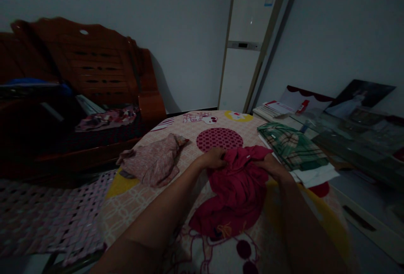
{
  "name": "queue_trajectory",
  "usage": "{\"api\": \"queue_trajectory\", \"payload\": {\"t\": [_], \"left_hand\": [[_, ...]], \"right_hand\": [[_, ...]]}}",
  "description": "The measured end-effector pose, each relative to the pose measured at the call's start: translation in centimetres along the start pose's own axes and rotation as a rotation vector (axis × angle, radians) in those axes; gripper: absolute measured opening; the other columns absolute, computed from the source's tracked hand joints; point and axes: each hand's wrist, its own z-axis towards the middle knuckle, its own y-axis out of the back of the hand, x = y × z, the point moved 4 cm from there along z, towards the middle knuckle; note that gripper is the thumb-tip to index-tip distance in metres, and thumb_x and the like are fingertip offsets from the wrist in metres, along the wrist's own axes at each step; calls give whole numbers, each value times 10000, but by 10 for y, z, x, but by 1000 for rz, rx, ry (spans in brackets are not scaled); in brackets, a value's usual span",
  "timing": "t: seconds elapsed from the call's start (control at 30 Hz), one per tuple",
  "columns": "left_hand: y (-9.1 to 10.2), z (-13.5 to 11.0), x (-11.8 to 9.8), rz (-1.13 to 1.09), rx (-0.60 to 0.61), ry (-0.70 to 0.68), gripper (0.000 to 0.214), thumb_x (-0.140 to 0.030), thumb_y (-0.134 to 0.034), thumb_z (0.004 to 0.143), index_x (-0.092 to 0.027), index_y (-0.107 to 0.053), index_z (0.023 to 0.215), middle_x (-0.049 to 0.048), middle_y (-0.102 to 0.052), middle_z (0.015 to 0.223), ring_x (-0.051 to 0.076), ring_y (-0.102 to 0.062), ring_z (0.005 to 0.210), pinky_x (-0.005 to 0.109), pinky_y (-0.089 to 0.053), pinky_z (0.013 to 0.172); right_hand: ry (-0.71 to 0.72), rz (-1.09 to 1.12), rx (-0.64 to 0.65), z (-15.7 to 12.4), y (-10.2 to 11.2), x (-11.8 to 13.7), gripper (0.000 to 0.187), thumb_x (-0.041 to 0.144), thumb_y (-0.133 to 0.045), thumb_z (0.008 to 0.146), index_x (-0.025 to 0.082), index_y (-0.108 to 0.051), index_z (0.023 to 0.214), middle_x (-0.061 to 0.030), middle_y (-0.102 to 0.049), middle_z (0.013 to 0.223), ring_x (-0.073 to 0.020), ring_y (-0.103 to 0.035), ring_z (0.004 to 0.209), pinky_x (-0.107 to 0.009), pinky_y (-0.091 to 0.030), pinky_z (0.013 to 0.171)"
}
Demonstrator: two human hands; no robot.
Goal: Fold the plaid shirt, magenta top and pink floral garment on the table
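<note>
A crumpled dark pink garment lies on the round table's patterned cloth, with yellowish embroidery near its front edge. My left hand grips its far left corner, fingers closed on the fabric. On the far right side, my right hand is closed on the same garment, its fingertips partly hidden in the cloth. Left of my left forearm rests a loosely bunched pale pink garment. A folded green plaid garment lies to the right of my right hand, over white material.
A carved wooden bench holding cloth stands at the back left, above a woven pink seat. A tall white cabinet-like unit stands at the back. On the right, a glass-topped surface carries papers and a photo.
</note>
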Motion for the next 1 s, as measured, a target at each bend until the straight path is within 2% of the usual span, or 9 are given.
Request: {"api": "queue_trajectory", "payload": {"t": [0.07,0.2,0.27,0.33,0.4,0.53,0.73,0.93,1.0], "left_hand": [[7,-2,2,-131,-22,39,219,-183,-615,703,-156,-668,914,-2,-686,775,153,-608,663,215,-455,584],[43,-15,8,-544,-218,107,236,-234,-627,705,-161,-614,929,-23,-634,675,124,-574,518,208,-453,485],[62,-24,10,-685,-299,76,218,-283,-628,713,-164,-594,892,-26,-611,623,112,-557,472,192,-424,442],[76,-31,14,-748,-330,29,172,-309,-604,715,-165,-576,804,-32,-568,556,100,-523,427,178,-377,400],[82,-34,22,-746,-341,27,147,-306,-593,699,-165,-563,727,-38,-532,519,89,-491,405,175,-355,381],[76,-34,39,-646,-352,189,114,-267,-609,688,-159,-584,715,-38,-546,534,85,-500,418,178,-391,404],[62,-30,43,-515,-251,299,93,-234,-575,736,-149,-601,760,-18,-589,517,102,-541,415,190,-418,427],[63,-40,42,-576,-49,199,140,-285,-615,673,-159,-627,732,-31,-572,488,93,-503,380,185,-391,390],[67,-42,41,-601,-55,176,157,-277,-623,653,-154,-647,749,-38,-561,494,85,-479,375,182,-375,382]], "right_hand": [[12,-24,-10,0,2,2,399,195,-799,579,212,-739,974,-57,-751,1081,-255,-674,1028,-409,-513,964],[4,186,-235,0,13,1,395,190,-782,564,211,-737,957,-43,-772,983,-256,-707,913,-418,-550,886],[-21,299,-335,-1,18,2,421,176,-771,550,217,-736,968,-33,-778,944,-248,-717,840,-408,-566,836],[-47,353,-365,-2,20,4,427,168,-763,539,220,-739,962,-30,-782,924,-238,-720,788,-388,-575,796],[-85,356,-329,-2,18,4,412,175,-764,533,212,-746,943,-36,-784,903,-237,-722,762,-368,-578,760],[-170,290,-238,0,8,-5,341,222,-780,531,182,-747,868,-47,-778,816,-251,-726,741,-350,-572,698],[-237,189,-162,0,-6,-13,360,280,-787,535,162,-745,873,-54,-768,764,-263,-727,762,-364,-575,713],[-286,178,53,-10,-4,-3,352,268,-764,569,174,-737,907,-50,-777,825,-251,-725,770,-349,-573,690],[-322,185,105,-12,-7,-3,331,255,-752,572,178,-739,893,-51,-778,823,-253,-726,767,-343,-572,678]]}}
